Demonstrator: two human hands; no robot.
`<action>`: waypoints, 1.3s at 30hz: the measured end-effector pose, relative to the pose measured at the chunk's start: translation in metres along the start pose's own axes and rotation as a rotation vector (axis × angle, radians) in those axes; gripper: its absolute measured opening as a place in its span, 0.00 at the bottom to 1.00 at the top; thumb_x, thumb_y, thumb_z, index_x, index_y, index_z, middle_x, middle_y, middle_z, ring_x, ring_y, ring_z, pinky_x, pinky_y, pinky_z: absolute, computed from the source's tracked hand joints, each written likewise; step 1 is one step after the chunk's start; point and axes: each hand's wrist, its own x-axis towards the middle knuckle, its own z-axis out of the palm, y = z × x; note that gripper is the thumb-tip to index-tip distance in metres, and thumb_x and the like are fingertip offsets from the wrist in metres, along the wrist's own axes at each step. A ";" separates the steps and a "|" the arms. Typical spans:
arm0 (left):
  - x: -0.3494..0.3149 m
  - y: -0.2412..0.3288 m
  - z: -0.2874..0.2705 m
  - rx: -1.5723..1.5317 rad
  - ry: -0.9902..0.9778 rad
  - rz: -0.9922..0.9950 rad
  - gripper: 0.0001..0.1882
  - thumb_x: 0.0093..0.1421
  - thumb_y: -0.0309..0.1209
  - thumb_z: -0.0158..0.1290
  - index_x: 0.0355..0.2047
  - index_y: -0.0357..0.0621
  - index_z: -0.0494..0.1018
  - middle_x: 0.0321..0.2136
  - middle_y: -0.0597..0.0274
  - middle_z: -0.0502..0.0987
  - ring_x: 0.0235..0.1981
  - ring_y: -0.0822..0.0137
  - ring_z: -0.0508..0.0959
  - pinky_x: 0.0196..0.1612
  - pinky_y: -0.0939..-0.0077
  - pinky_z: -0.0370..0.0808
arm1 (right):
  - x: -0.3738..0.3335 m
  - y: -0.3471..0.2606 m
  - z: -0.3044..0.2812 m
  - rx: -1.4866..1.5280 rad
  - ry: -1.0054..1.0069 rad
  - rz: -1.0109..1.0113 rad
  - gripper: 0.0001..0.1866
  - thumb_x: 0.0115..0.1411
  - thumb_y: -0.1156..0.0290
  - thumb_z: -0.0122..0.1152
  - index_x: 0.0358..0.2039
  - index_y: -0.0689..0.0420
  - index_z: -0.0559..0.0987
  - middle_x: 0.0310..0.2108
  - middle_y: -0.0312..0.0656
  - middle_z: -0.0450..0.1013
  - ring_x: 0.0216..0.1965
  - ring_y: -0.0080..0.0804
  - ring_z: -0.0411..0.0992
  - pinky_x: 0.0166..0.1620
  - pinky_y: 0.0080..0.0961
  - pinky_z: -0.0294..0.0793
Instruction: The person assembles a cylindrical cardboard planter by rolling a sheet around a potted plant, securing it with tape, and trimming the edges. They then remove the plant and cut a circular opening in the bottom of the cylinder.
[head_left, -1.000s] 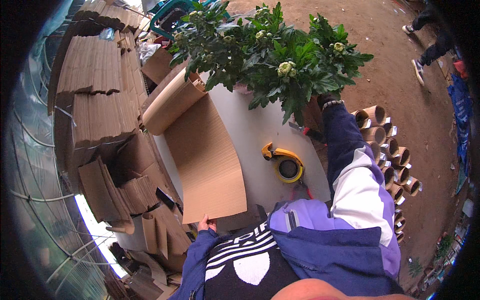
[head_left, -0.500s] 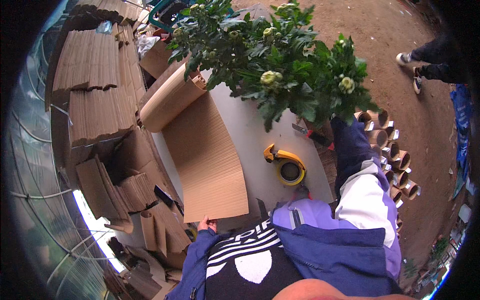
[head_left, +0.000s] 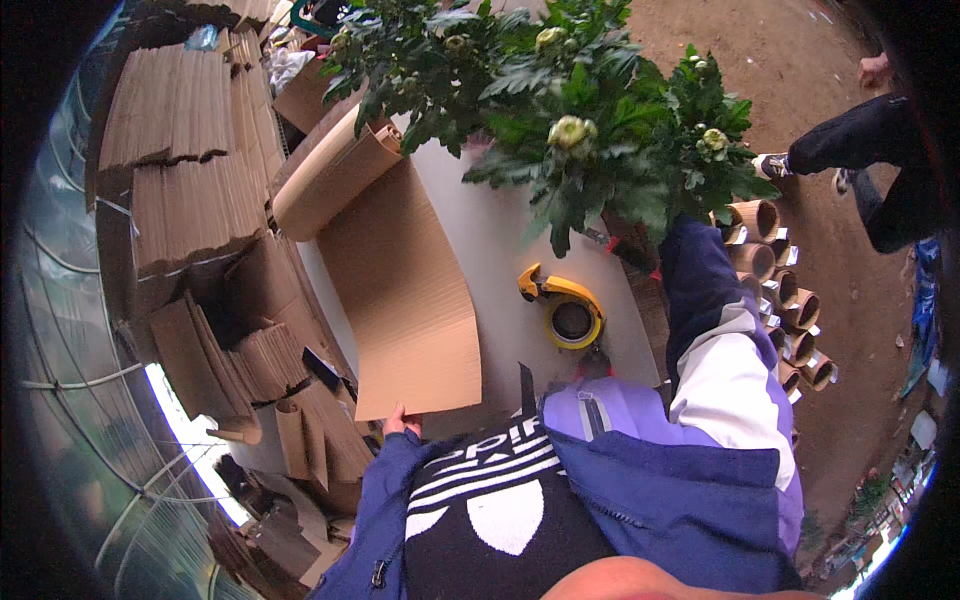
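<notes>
My left hand (head_left: pixel 403 421) pinches the near edge of a brown corrugated cardboard sheet (head_left: pixel 410 300) between thumb and fingers. This sheet unrolls from a thick cardboard roll (head_left: pixel 330 175) at the far left of the pale tabletop (head_left: pixel 505 330). My right sleeve (head_left: pixel 695 265) reaches up under a big leafy bunch of flowers (head_left: pixel 590 120) with pale, half-closed blooms. Leaves hide my right hand, so its grip does not show. A yellow tape dispenser (head_left: pixel 568 312) lies on the table below the leaves. Close to the sleeve is a red-and-black tool (head_left: pixel 630 255), partly covered by leaves.
Stacks of folded cardboard (head_left: pixel 185 205) fill the left side beside a clear plastic wall (head_left: pixel 70 400). Several cardboard tubes (head_left: pixel 755 262) with white tags are piled right of the table. A person in dark trousers (head_left: pixel 850 140) is on the dirt floor (head_left: pixel 740 90) at the far right.
The sheet's near edge and my left hand have shifted slightly up and left in view. The flower bunch has shifted a little. The person at the right has come closer to the tubes.
</notes>
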 end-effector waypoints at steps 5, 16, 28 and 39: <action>0.008 -0.012 0.002 0.075 -0.044 0.026 0.16 0.67 0.27 0.50 0.55 0.40 0.69 0.48 0.52 0.78 0.46 0.55 0.79 0.46 0.60 0.81 | -0.015 -0.002 0.008 -0.038 -0.039 0.004 0.39 0.49 0.44 0.69 0.53 0.59 0.75 0.51 0.52 0.76 0.50 0.50 0.75 0.52 0.40 0.74; 0.038 -0.047 -0.025 -0.001 -0.067 0.061 0.16 0.68 0.25 0.50 0.55 0.40 0.70 0.49 0.53 0.77 0.48 0.55 0.78 0.51 0.61 0.78 | -0.046 -0.014 0.024 -0.189 -0.138 -0.056 0.40 0.46 0.44 0.72 0.53 0.60 0.75 0.50 0.53 0.76 0.50 0.51 0.75 0.51 0.40 0.75; 0.060 -0.067 -0.065 0.387 -0.169 -0.250 0.13 0.65 0.39 0.57 0.39 0.42 0.72 0.25 0.62 0.78 0.21 0.68 0.78 0.21 0.73 0.75 | -0.170 -0.036 0.138 -0.601 -0.671 -0.153 0.42 0.44 0.45 0.74 0.52 0.61 0.74 0.50 0.54 0.76 0.50 0.52 0.74 0.51 0.40 0.75; -0.044 -0.136 0.079 0.627 -0.997 0.867 0.29 0.55 0.28 0.65 0.57 0.43 0.69 0.51 0.56 0.76 0.48 0.68 0.77 0.48 0.69 0.76 | -0.234 -0.012 0.269 -1.196 -0.963 -0.354 0.48 0.39 0.41 0.77 0.55 0.60 0.73 0.50 0.55 0.74 0.49 0.55 0.74 0.52 0.42 0.76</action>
